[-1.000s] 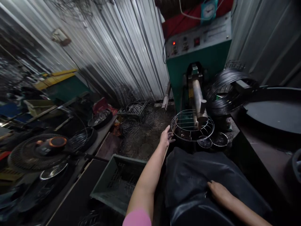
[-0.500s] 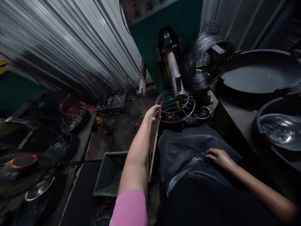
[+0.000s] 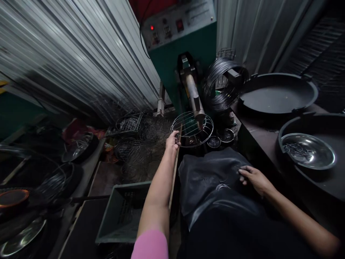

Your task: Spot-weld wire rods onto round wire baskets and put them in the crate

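Note:
My left hand [image 3: 173, 140] is closed on the left rim of a round wire basket [image 3: 190, 133]. The basket sits tilted around the lower end of a metal cylinder arm [image 3: 193, 93] on a green machine [image 3: 167, 68]. My right hand [image 3: 252, 177] hovers above a dark sheet [image 3: 199, 172] over my lap, thumb and fingers pinched together. Something thin may be at its fingertips, too small to name. Several short bent wires [image 3: 222, 186] lie on the sheet, left of that hand.
A wire coil [image 3: 221, 86] hangs beside the machine. At right stand wide black pans [image 3: 277, 93] and a metal bowl [image 3: 308, 151] of small wire pieces. A green crate [image 3: 105, 219] stands at lower left. Small round dishes [image 3: 214, 142] sit beyond my lap.
My view has shifted, bringing the machine's control panel into sight. My right hand has drawn away from the bent wires on the sheet. The left hand keeps hold of the basket.

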{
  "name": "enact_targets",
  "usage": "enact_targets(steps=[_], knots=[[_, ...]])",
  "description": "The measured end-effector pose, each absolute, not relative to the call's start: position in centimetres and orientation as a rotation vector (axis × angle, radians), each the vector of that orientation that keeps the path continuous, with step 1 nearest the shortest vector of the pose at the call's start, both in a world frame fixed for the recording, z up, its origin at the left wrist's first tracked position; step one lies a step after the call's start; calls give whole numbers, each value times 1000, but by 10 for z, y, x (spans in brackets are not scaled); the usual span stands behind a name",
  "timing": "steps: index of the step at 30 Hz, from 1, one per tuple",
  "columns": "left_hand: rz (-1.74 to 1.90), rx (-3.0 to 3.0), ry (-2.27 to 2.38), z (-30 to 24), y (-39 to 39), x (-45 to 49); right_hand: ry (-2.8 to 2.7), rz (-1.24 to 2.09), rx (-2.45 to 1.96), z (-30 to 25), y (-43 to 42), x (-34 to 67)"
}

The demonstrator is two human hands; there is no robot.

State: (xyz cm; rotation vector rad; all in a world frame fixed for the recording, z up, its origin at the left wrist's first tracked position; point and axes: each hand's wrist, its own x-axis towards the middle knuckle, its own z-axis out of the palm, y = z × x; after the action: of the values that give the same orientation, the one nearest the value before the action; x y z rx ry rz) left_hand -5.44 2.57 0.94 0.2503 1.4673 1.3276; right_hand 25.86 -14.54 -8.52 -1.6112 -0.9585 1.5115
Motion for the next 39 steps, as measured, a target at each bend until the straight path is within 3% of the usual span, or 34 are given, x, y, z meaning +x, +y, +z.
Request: enact_targets(steps=[9,24,29,35,39], knots=[[1435,318,1398,9,16,-45,-1711,1007,-1648,-118,-138,262],[1468,341,1390,8,15,-42,-1710,818,-1723,-133,-116,261],[1450,350,1385,5,8,-43,-1695,902,-1775,-117,-117,258],[1438,327,1391,7,10,-40,-1439,1385,-1496,-65,-106,246],[1451,327,1397,8,11,-33,-1282,1318,-1230,-22,-75,213]])
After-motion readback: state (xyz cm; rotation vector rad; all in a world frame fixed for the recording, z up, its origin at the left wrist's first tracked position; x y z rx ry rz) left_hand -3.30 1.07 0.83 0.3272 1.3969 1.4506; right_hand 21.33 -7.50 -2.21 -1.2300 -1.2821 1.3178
